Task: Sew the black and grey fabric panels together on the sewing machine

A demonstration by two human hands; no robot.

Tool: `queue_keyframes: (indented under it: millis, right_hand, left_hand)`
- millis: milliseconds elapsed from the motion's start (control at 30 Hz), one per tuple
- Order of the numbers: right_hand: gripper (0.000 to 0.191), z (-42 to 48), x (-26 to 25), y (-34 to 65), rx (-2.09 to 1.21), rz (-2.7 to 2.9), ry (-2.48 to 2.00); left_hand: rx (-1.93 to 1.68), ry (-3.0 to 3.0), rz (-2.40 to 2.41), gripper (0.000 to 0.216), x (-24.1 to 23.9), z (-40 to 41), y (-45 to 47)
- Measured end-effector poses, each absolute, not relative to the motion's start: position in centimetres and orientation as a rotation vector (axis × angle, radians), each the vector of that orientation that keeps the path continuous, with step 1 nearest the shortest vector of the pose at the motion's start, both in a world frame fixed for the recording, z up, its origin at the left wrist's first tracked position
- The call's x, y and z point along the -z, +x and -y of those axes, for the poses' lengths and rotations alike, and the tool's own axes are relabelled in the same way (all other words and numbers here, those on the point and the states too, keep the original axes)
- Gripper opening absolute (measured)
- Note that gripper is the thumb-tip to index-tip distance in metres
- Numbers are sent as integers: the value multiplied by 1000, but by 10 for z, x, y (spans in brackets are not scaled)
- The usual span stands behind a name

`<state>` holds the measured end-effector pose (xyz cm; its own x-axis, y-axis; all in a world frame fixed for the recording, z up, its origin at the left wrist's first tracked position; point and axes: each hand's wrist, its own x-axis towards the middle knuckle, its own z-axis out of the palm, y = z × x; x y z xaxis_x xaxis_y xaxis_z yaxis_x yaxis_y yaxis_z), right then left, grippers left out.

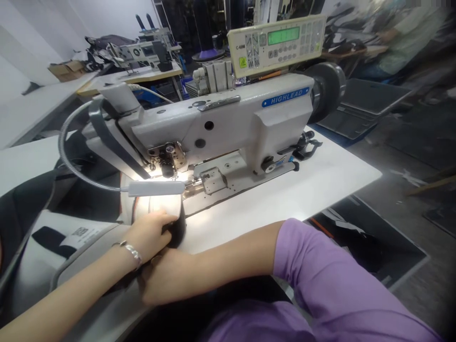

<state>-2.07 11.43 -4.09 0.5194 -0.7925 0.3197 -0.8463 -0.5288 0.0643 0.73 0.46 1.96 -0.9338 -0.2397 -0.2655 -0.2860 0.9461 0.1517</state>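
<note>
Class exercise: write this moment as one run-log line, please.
left hand: on pale fabric piece | right hand: beside left hand, grip hidden | sewing machine: lamp lit | control panel: display green

1. A single camera looks out from the person's head, facing forward and down over the white table point(320, 178).
2. It sits close above the hands: the left hand point(151, 232) and right hand point(174, 278) show near, left of and below the middle, with the purple sleeve point(331, 280) close by at lower right.
3. It faces the long side of the sewing machine point(228, 123) at a slant, so the machine's arm climbs toward the right.
4. Farther off, it takes in a second machine point(138, 53) at upper left and another person point(409, 38) at upper right.
</note>
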Motion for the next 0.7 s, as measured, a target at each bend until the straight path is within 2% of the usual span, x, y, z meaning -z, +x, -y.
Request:
queue_keyframes:
  millis: [167, 300, 700]
  right_hand:
    - [28, -117, 55, -15, -406, 1627, 2331]
    - [24, -110, 54, -20, -308, 1673, 2512]
    - [46, -98, 35, -44, -385, 2065, 2580]
  left_hand:
    - [-84, -362, -2795, 37, -22, -8, -2]
    - [44, -278, -2804, 34, -24, -9, -8]
    - [62, -241, -3008, 33, -8, 8, -23]
